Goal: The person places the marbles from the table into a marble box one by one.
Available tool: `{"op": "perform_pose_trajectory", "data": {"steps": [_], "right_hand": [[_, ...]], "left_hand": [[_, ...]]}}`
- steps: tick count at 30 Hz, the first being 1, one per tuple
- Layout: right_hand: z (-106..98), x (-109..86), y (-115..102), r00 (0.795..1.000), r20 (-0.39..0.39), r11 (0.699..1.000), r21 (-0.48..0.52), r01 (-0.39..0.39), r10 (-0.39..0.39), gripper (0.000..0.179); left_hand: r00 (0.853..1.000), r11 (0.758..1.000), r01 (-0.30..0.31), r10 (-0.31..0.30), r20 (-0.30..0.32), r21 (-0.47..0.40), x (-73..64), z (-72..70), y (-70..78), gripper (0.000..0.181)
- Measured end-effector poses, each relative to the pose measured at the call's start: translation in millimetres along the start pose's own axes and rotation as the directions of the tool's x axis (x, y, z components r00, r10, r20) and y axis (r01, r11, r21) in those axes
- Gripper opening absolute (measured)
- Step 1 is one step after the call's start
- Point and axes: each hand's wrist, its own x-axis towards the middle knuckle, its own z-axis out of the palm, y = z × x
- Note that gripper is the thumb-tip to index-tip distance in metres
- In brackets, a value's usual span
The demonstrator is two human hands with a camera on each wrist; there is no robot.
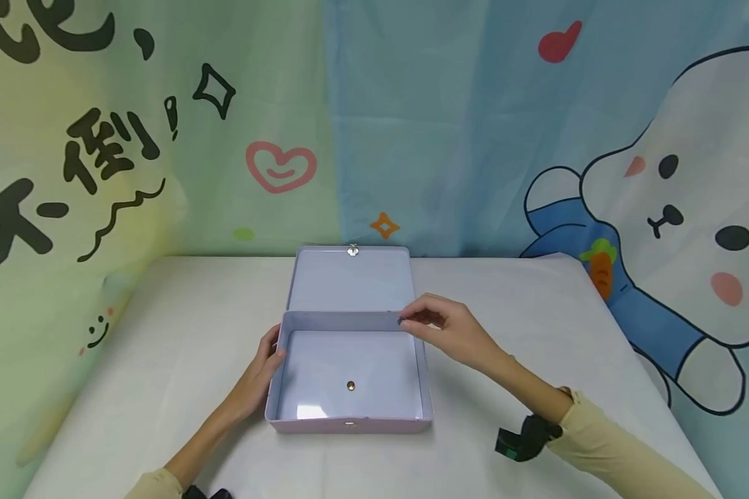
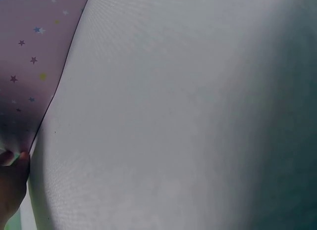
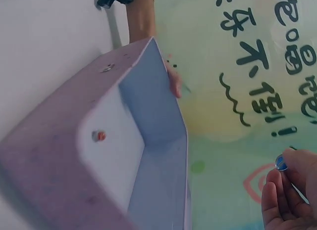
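Note:
A pale lilac tin box (image 1: 350, 426) lies on the table with its lid (image 1: 351, 281) tipped back. Its outer side (image 2: 29, 47) is printed with small stars. My left hand (image 1: 258, 378) holds the box by its left wall, thumb at the rim and fingers along the outside. Over the back right corner of the box, my right hand (image 1: 452, 330) pinches a blue glass marble (image 3: 281, 162) between thumb and fingertips. On the box's floor sits another small marble (image 1: 351, 386), which looks reddish in the right wrist view.
A metal clasp (image 1: 352, 250) is fixed at the lid's edge. White cloth (image 1: 493, 298) covers the table around the box. Behind the table hangs a printed curtain (image 1: 406, 138) with a bear, hearts and lettering. Dark wrist cameras (image 1: 527, 440) are strapped to both arms.

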Motion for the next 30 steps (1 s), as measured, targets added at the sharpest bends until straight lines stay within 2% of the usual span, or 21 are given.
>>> {"op": "perform_pose_trajectory", "data": {"steps": [4, 8, 15, 18, 23, 27, 30], "right_hand": [[18.4, 24.8, -4.4, 0.996, 0.067, 0.999, 0.008, 0.054, -0.054, 0.019], [36.5, 46.0, -2.9, 0.985, 0.14, 0.995, -0.003, 0.098, -0.097, 0.016], [64.3, 74.3, 11.2, 0.961, 0.26, 0.994, -0.032, 0.107, -0.095, 0.013], [76.3, 82.7, 17.5, 0.932, 0.346, 0.986, -0.08, 0.145, -0.109, 0.011], [96.6, 93.3, 21.4, 0.865, 0.483, 0.959, -0.153, 0.239, -0.139, 0.011], [111.8, 100.9, 25.8, 0.822, 0.563, 0.942, -0.222, 0.251, -0.086, 0.008], [122.2, 104.8, 31.3, 0.804, 0.591, 0.928, -0.263, 0.264, -0.061, 0.007]], "left_hand": [[1.0, 1.0, -0.013, 0.013, 0.014, -0.006, 0.8, 0.0, -0.2, 0.054], [1.0, 1.0, -0.016, 0.016, 0.003, 0.001, 1.0, -0.1, -0.2, 0.054], [1.0, 1.0, 0.002, -0.002, -0.006, -0.01, -1.3, -1.1, -0.4, 0.054], [1.0, 1.0, 0.006, -0.006, -0.002, -0.008, -1.9, -1.8, -1.4, 0.054], [1.0, 1.0, 0.01, -0.01, -0.007, -0.009, -2.9, -2.0, -3.2, 0.053], [1.0, 1.0, 0.009, -0.009, -0.008, -0.013, -2.1, -1.1, -4.0, 0.053], [1.0, 1.0, 0.004, -0.004, -0.006, -0.009, -1.5, -0.5, -3.7, 0.054]]}}
